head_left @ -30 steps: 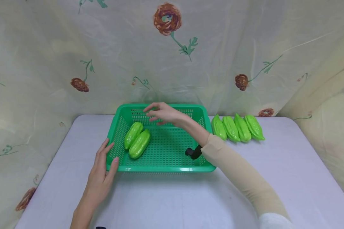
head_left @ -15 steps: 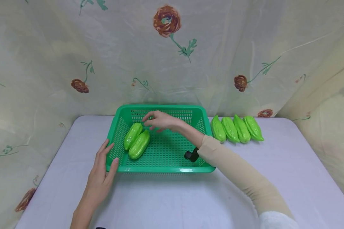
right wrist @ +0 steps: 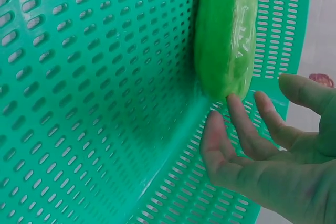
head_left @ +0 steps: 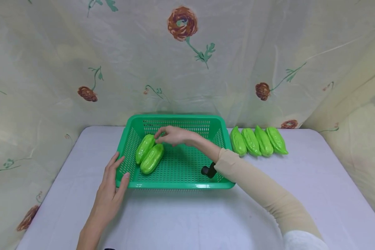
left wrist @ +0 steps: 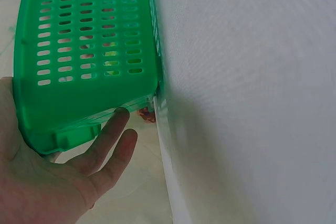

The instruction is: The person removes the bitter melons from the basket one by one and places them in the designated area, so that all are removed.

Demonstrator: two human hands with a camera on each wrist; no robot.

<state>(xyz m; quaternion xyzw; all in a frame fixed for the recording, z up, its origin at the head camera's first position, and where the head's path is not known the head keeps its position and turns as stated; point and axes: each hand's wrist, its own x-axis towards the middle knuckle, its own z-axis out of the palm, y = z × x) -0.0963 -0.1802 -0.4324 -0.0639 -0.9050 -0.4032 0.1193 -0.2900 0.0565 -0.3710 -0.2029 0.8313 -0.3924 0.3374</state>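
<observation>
Two glossy green, long ridged vegetables, their kind unclear, lie side by side in the left part of a green plastic basket: a rear vegetable (head_left: 145, 149) and a front vegetable (head_left: 152, 159). My right hand (head_left: 175, 135) is lowered inside the basket (head_left: 181, 185), palm down, at their far ends. In the right wrist view, loosely bent fingers (right wrist: 247, 129) reach the tip of a vegetable (right wrist: 226, 40) without wrapping it. My left hand (head_left: 107, 194) rests on the basket's front left corner, fingers fairly straight along the outside; the left wrist view shows fingertips (left wrist: 122, 116) against the wall.
Several matching green vegetables (head_left: 258, 141) stand in a row on the white table (head_left: 306, 180), right of the basket. A black wrist-camera piece (head_left: 208, 170) hangs under my right forearm. A floral curtain (head_left: 128, 52) closes off the back and sides.
My right hand has come down from the basket's back rim, slightly left, to the vegetables' far ends. My left hand and the vegetables keep their places.
</observation>
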